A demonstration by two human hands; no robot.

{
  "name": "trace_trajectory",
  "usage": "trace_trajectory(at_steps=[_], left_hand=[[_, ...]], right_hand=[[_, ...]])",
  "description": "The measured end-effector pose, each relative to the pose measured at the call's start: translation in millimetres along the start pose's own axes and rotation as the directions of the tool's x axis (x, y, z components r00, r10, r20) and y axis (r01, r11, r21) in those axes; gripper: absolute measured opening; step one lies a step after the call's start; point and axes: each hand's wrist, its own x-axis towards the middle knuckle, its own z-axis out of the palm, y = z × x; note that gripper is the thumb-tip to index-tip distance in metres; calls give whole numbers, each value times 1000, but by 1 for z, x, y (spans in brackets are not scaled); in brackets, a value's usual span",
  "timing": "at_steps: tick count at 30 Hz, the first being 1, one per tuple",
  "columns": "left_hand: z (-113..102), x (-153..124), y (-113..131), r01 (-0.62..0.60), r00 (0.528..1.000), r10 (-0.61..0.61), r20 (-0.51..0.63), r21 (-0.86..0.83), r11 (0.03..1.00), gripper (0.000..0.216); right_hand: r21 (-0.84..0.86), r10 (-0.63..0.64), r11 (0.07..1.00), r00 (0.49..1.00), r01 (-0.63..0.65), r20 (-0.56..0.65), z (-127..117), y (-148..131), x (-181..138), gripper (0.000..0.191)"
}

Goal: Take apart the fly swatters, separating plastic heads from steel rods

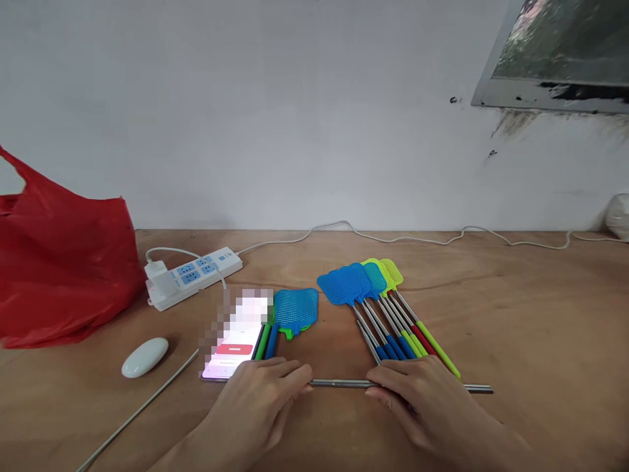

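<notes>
A thin silver telescopic rod [339,383] lies level across the front of the table, and both my hands are closed on it. My left hand [265,400] grips its left part; that end is hidden under the fingers. My right hand [422,396] holds it further right, where metal tube ends stick out past the hand. Beyond my right hand lies a row of fly swatters [383,314] with blue, teal and yellow-green heads, metal shafts and coloured grips. Past my left hand are loose blue and green swatter heads [296,309] beside a green handle [263,342] and a blue handle [272,342].
A lit phone [236,341] lies left of the loose heads, partly blurred. Behind it sits a white power strip [221,262] with a plug and cables. A white mouse [145,357] and a red plastic bag [69,262] are at the left. A cable runs along the wall.
</notes>
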Motion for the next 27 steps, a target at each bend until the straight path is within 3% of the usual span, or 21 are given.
trace_trajectory(at_steps=[9, 14, 17, 21, 27], left_hand=[[-6, -12, -14, 91, 995, -94, 30, 78, 993, 36], [-7, -20, -24, 95, 995, -99, 30, 132, 987, 40], [-2, -18, -22, 72, 997, -68, -28, 146, 987, 44], [7, -6, -7, 11, 1000, -7, -28, 143, 990, 50], [4, 7, 8, 40, 999, -41, 6, 17, 999, 41]], right_hand=[[37, 56, 998, 991, -52, -120, 4, 15, -2, 15], [-167, 163, 971, 984, -174, -73, -1, 32, -11, 29], [-270, 90, 956, 992, -112, -94, 3, 35, -13, 34], [-312, -2, 950, 997, -24, -81, 12, 18, -5, 24], [-156, 21, 987, 993, -39, -113, 12, 6, 4, 13]])
